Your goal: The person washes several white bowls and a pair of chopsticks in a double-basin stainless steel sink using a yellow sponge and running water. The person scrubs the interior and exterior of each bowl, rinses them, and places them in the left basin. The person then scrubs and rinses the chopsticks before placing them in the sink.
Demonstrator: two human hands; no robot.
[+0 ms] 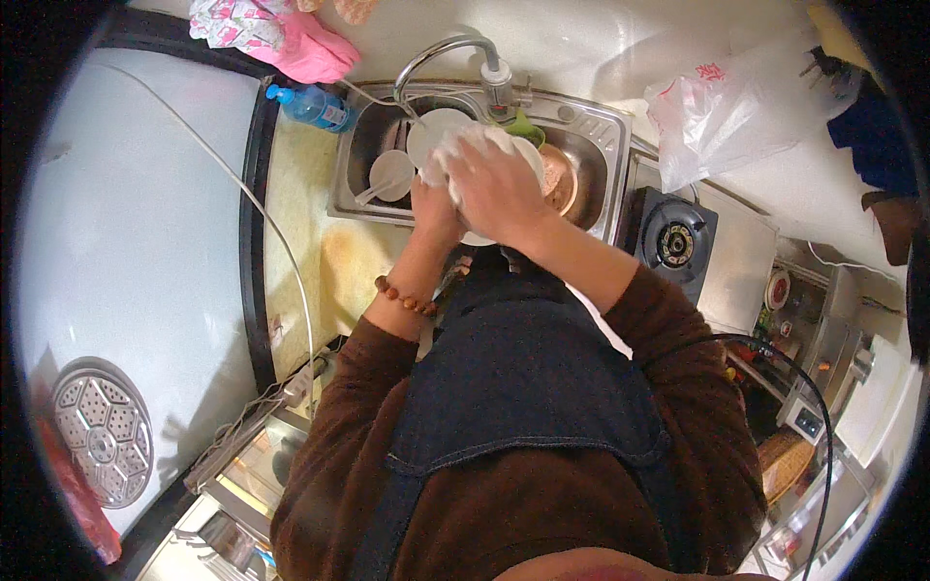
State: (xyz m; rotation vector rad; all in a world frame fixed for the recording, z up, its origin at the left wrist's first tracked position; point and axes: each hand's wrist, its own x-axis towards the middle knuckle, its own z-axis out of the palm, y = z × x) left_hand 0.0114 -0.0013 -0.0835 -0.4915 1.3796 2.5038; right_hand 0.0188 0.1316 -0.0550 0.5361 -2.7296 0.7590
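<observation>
Over the middle of a double stainless steel sink [617, 138], my two hands are pressed together around a soft white mass [472, 138]. It may be dough, wet cloth or foam; I cannot tell which. My right hand [498, 192] lies on top, its fingers coated in white. Partly hidden beneath it is my left hand [434, 207]. A white bowl [476, 238] shows at its rim under my hands. Left of them are a white dish [429, 138] and a smaller white bowl [392, 171] with a white handle across it. A pan with pinkish crumbly contents [559, 181] sits to the right.
A chrome faucet [436, 51] arches over the sink, beside a green utensil [524, 127]. At the left corner lies a blue pump bottle [312, 107]. Right of the sink are a black gas burner [676, 243] and a hanging plastic bag [705, 123]. A pale cable [272, 218] runs down the left.
</observation>
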